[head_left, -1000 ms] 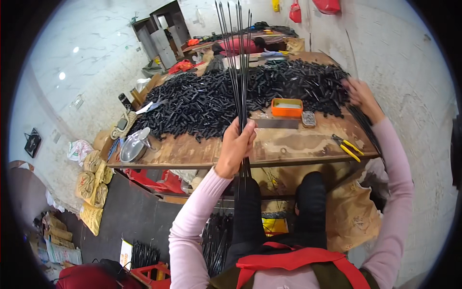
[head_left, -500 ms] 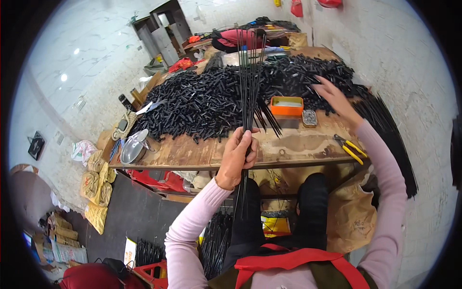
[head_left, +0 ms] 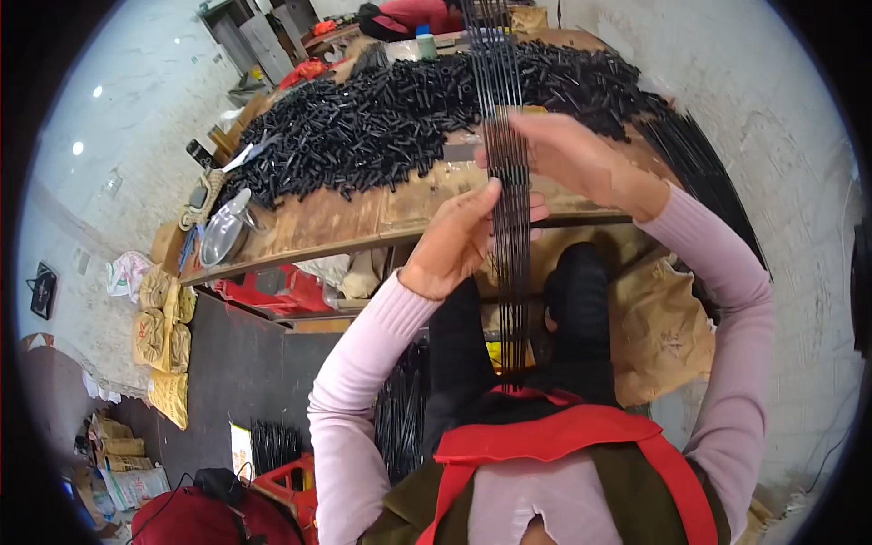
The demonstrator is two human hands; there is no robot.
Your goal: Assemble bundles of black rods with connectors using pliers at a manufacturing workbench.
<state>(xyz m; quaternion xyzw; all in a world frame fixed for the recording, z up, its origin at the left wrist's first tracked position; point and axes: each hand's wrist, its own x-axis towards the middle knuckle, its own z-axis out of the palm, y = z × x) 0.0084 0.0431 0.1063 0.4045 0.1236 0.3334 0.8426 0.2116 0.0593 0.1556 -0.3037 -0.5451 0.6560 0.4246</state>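
A bundle of long thin black rods [head_left: 514, 291] stands upright before me, its lower ends near my lap. My left hand [head_left: 454, 238] grips it from the left, thumb in front and fingertips showing past the right side. Higher up, my right hand [head_left: 581, 163] is against the rods from the right; a fingertip shows beyond their left side, so it reaches behind them. Behind the bundle, a big heap of short black tubular pieces [head_left: 363, 136] covers much of the wooden table [head_left: 318, 222].
More black rods [head_left: 699, 173] lie at the table's right end. A metal scoop [head_left: 224, 232] sits at its left edge. Yellow sacks [head_left: 168, 395] and a brown paper sack [head_left: 663, 336] stand on either side of me. Another person [head_left: 413, 18] is at the far table.
My right hand has come from over the heap to the rods. The bundle has been brought closer to my body and lower. The view has tilted down.
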